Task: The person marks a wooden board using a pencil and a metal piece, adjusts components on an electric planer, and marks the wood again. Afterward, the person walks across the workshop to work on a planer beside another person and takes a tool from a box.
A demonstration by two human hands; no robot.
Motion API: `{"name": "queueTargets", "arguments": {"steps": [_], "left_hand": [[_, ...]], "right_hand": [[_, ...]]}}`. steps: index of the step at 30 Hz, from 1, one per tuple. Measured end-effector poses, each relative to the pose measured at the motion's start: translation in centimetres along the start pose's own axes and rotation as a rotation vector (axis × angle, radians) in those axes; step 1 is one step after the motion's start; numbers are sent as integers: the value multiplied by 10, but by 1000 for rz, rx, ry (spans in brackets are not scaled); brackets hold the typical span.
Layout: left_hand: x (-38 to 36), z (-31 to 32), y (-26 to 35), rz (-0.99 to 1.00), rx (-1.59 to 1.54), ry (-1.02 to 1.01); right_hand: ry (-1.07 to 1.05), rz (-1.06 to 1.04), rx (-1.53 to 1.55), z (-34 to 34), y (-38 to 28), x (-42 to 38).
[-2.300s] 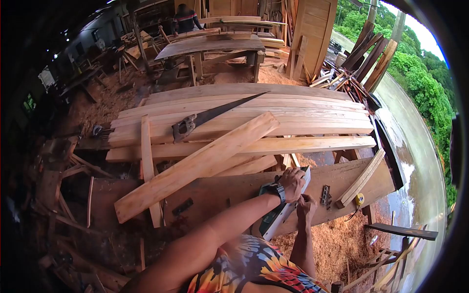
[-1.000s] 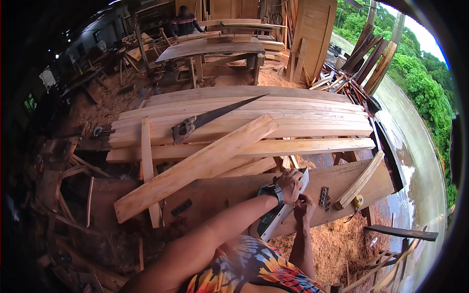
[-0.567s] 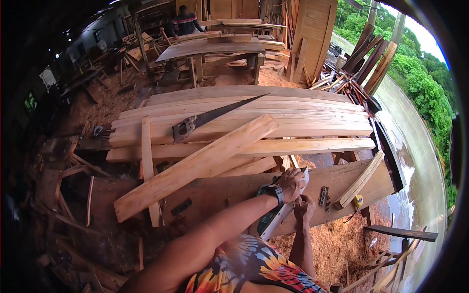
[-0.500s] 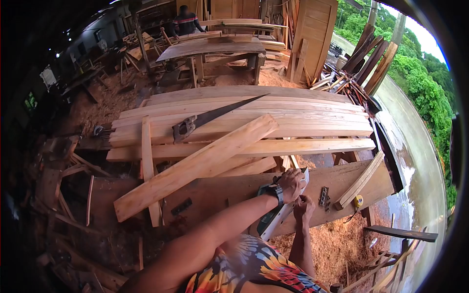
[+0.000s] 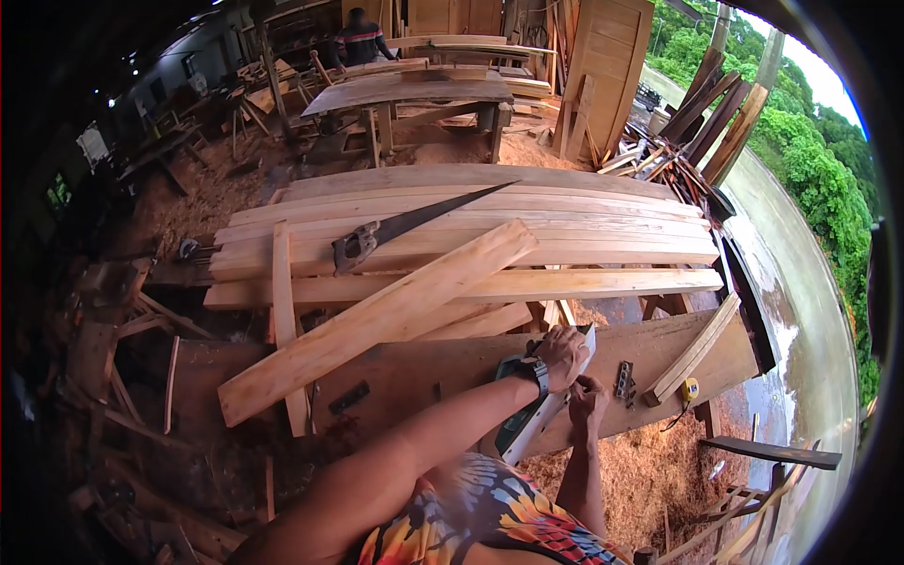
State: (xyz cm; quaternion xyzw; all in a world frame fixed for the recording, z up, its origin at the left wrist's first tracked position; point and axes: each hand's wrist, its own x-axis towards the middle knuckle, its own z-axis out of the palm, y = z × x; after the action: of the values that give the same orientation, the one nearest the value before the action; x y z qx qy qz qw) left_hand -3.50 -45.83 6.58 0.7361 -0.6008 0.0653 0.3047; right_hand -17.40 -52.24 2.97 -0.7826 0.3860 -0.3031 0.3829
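My left hand (image 5: 562, 358), with a dark watch (image 5: 539, 375) at the wrist, is closed over the upper part of a long tool (image 5: 518, 431) with dark green and pale metallic surfaces. The tool lies slanted across the brown board (image 5: 471, 363), partly hidden by my left forearm. Just below and right of that hand, my right hand (image 5: 589, 398) has its fingers pinched together near the tool's edge; what lies between them is too small to tell. A small dark metal piece (image 5: 623, 379) rests on the board to the right.
A handsaw (image 5: 357, 247) lies on pale planks (image 5: 584, 250). A loose plank (image 5: 377, 325) crosses in front. Near the board's right end are a short wood strip (image 5: 695, 353) and a yellow tape measure (image 5: 691, 388). Shavings (image 5: 650, 480) cover the ground. A person (image 5: 362, 42) stands far back.
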Motion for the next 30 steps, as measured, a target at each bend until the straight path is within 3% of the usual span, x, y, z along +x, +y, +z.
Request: {"name": "queueTargets", "arguments": {"steps": [6, 9, 12, 18, 23, 30], "left_hand": [[-1, 0, 1, 0, -13, -7], [-1, -3, 2, 5, -9, -2], [-1, 0, 0, 34, -5, 26], [0, -7, 0, 142, -104, 115], [-3, -22, 5, 178, -55, 58], [-4, 5, -4, -22, -37, 173]], "right_hand": [[-78, 107, -123, -3, -6, 3], [-24, -46, -90, 0, 9, 4], [-44, -68, -12, 1, 25, 6], [-49, 81, -117, 3, 14, 3], [-33, -50, -32, 5, 29, 8], [-13, 10, -102, 1, 9, 3]]}}
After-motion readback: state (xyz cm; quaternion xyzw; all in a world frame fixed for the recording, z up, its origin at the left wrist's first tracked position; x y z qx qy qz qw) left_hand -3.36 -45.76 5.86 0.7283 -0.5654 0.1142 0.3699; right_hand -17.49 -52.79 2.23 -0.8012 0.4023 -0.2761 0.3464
